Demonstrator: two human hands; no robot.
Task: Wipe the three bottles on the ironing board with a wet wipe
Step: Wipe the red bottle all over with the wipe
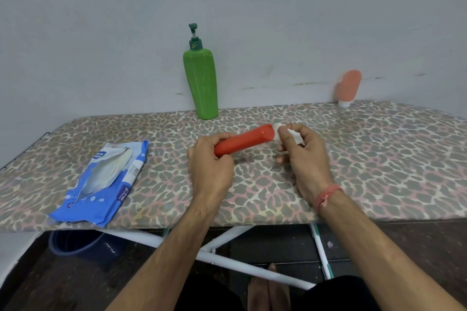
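My left hand (209,159) grips the lower end of a red bottle (246,140), held tilted just above the ironing board (379,159). Its flat far end points up and right. My right hand (300,151) pinches a crumpled white wet wipe (290,134) right beside that end of the bottle. A tall green pump bottle (201,81) stands upright at the board's far edge by the wall. A small salmon-pink tube (348,87) stands on its white cap at the far right, leaning on the wall.
A blue wet wipe pack (106,182) lies open on the board's left part, near the front edge. Under the board are white metal legs (227,260), a dark blue bucket (75,242) and my bare feet.
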